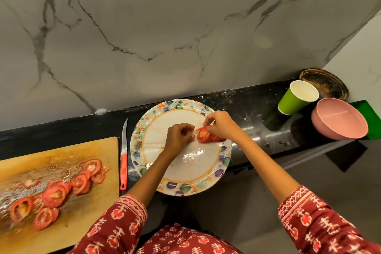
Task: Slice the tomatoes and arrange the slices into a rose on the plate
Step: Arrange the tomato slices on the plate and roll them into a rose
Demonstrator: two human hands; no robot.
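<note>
Presently, the arranging step is judged to be in hand: a short overlapping row of tomato slices (207,135) is held on the plate (186,186), toward its far right rim, with the left hand (179,134) pinched at the row's near end and the right hand (219,123) pinched closed on a slice at its top. Further cut slices (55,193) are seen on the cutting board (61,150) left of the plate, with the knife (124,158) laid between board and plate. Next, the row would likely need rolling into a tight spiral without the slices slipping apart.
</note>
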